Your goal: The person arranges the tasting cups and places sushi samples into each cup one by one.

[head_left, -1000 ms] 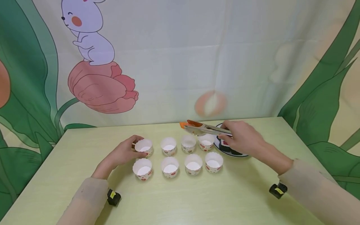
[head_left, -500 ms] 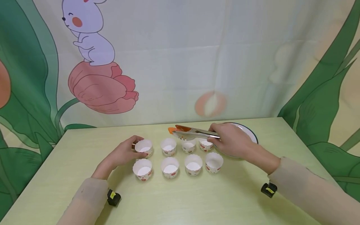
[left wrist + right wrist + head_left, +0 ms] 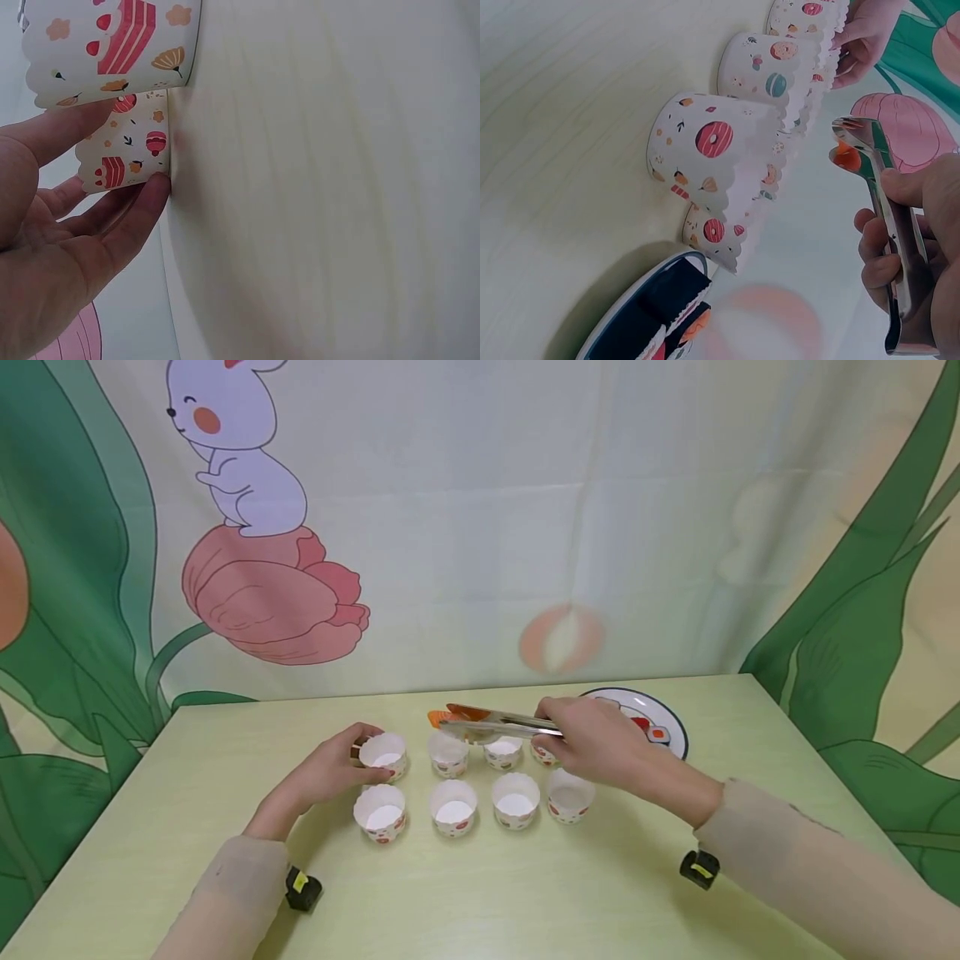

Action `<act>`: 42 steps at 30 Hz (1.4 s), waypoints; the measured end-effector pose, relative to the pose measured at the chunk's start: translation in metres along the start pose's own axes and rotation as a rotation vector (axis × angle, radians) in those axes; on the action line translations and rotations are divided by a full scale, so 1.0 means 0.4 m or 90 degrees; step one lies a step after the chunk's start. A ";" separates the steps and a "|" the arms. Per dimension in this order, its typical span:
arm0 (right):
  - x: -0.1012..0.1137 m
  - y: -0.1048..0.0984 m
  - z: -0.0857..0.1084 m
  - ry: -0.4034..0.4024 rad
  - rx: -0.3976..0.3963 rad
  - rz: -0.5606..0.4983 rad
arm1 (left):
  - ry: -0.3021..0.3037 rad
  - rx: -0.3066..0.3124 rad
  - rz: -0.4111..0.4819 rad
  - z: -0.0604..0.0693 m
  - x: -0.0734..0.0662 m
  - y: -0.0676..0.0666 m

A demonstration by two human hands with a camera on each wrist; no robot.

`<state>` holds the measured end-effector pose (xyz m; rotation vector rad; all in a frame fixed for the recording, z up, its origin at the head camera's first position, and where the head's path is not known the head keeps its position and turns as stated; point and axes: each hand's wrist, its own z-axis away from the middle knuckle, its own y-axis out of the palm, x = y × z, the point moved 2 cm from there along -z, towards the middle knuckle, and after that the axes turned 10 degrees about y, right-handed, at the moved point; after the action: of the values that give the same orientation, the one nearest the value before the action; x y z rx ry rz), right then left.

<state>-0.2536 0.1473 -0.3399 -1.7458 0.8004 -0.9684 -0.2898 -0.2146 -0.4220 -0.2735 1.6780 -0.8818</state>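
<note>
My left hand (image 3: 330,764) holds the back-left paper cup (image 3: 396,767) with thumb and fingers about its sides; in the left wrist view this cup (image 3: 124,146) shows cake and flower prints. A second printed cup (image 3: 142,45) stands closer to that camera. Metal tongs (image 3: 517,724) are gripped in my right hand (image 3: 607,739). Between their tips is a small orange piece (image 3: 437,719), like a sushi topping, with its underside mostly hidden. The tips hover above the second cup (image 3: 450,766) of the back row. In the right wrist view, my fingers wrap the tongs (image 3: 900,240).
Two rows of white paper cups stand on the pale table (image 3: 465,902), the front row including one cup (image 3: 453,814). Behind my right hand is a blue-rimmed plate (image 3: 682,731) bearing sushi pieces (image 3: 657,734). A printed cloth (image 3: 450,527) hangs along the table's back edge.
My right hand has carried the tongs and orange piece leftward, from beside the plate to above the second back-row cup. More of the plate is uncovered. My left hand stays at its cup.
</note>
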 end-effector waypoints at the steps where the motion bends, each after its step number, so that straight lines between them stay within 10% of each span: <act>1: 0.003 0.003 -0.002 0.002 0.005 0.002 | 0.000 0.000 0.000 0.001 -0.001 0.000; 42: 0.133 0.072 -0.090 -0.065 0.062 0.050 | 0.015 -0.002 0.007 0.007 -0.005 -0.004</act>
<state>-0.2626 0.0776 -0.3451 -1.6538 0.7386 -0.8447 -0.2870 -0.2155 -0.4195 -0.2562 1.7017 -0.8769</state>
